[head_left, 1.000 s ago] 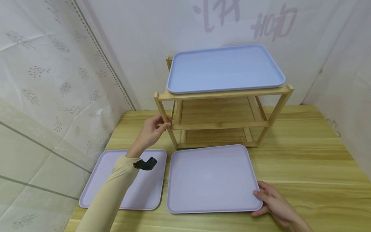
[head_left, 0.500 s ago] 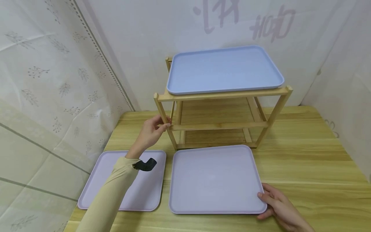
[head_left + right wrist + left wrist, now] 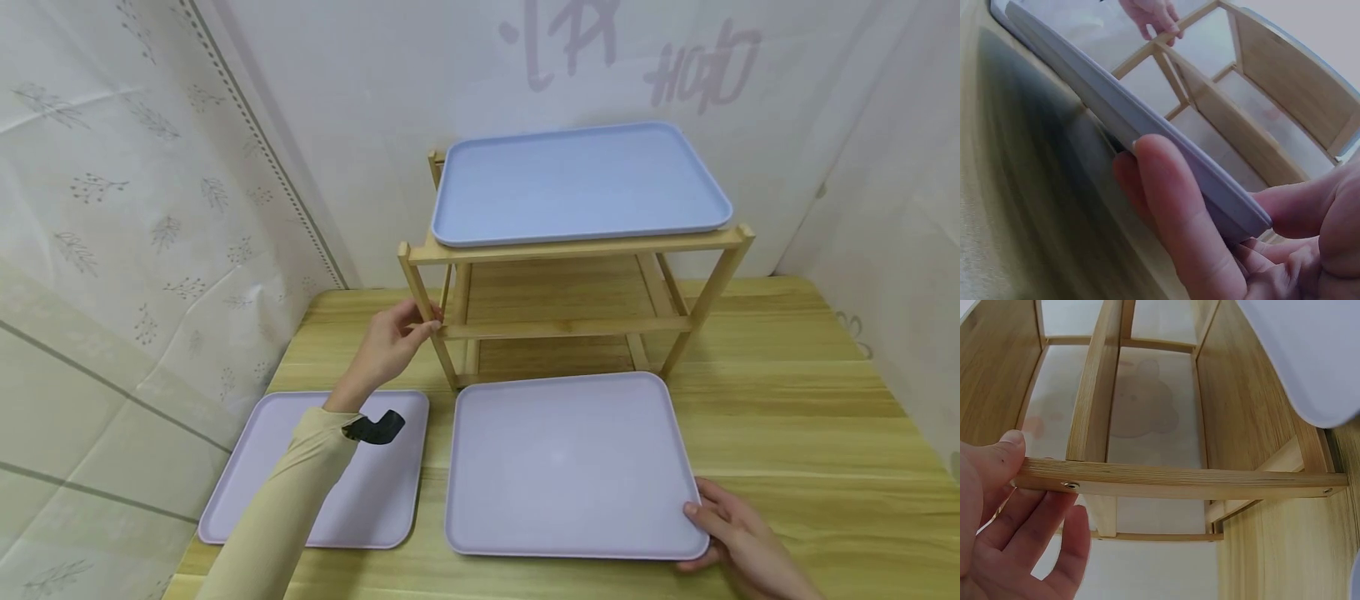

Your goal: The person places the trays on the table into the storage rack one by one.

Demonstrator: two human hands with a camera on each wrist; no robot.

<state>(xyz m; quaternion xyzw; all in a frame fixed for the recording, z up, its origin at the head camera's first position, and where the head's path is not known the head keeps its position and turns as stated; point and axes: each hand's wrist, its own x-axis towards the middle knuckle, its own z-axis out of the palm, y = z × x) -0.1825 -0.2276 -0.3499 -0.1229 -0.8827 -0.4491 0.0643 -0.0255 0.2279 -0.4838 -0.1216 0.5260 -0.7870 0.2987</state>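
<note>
My left hand (image 3: 388, 343) grips the front left post of a wooden rack (image 3: 562, 328); in the left wrist view, thumb and fingers (image 3: 1074, 547) lie around that post. With my right hand (image 3: 738, 533) I hold a lilac tray (image 3: 577, 467) by its right edge near the front corner, thumb above and fingers below. In the right wrist view this tray (image 3: 1129, 115) is tilted in the camera's picture, with a gap and shadow between it and the table. Its far edge stands just before the rack's bottom front bar and hides part of it.
A blue tray (image 3: 581, 183) lies on the rack's top shelf. A second lilac tray (image 3: 382, 492) lies on the wooden table (image 3: 810, 433) at the left, partly covered by my left forearm. Patterned cloth (image 3: 150, 208) hangs at the left, and a white cloth stands behind the rack.
The lilac tray in my right hand has shifted to the right and looks slightly larger, covering more of the rack's bottom bar. My left hand stays on the post.
</note>
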